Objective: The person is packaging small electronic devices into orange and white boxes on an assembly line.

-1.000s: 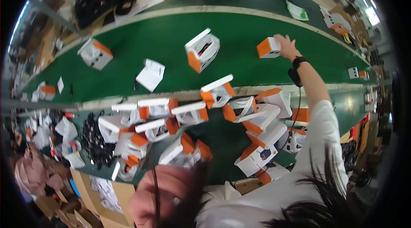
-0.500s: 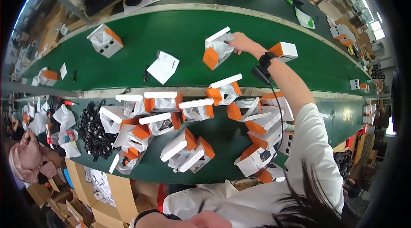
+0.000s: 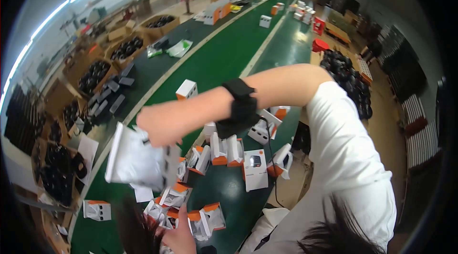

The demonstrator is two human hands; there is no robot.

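Note:
My right hand point(image 3: 160, 127) is closed at the top of an open white box point(image 3: 138, 161) with a crumpled clear bag inside. The box is blurred and looks raised over the green belt point(image 3: 224, 51); the exact grip is hidden. At the bottom, my left hand point(image 3: 180, 237) is beside several open white-and-orange boxes point(image 3: 210, 218). One of its digits points up; the others are hidden, partly behind dark hair. A black strap with a device point(image 3: 241, 106) is around my right wrist, and a cable hangs from it.
More open boxes point(image 3: 226, 149) stand on the dark green table, next to an upright printed box point(image 3: 255, 170). A closed box point(image 3: 187, 89) sits on the belt beyond my forearm. Grey blocks point(image 3: 107, 94) and cartons of black parts point(image 3: 93, 77) line the far left side.
My view has swung toward the right along the belt. The box at my right hand now appears larger and nearer. My left hand has moved from near my body to the open boxes.

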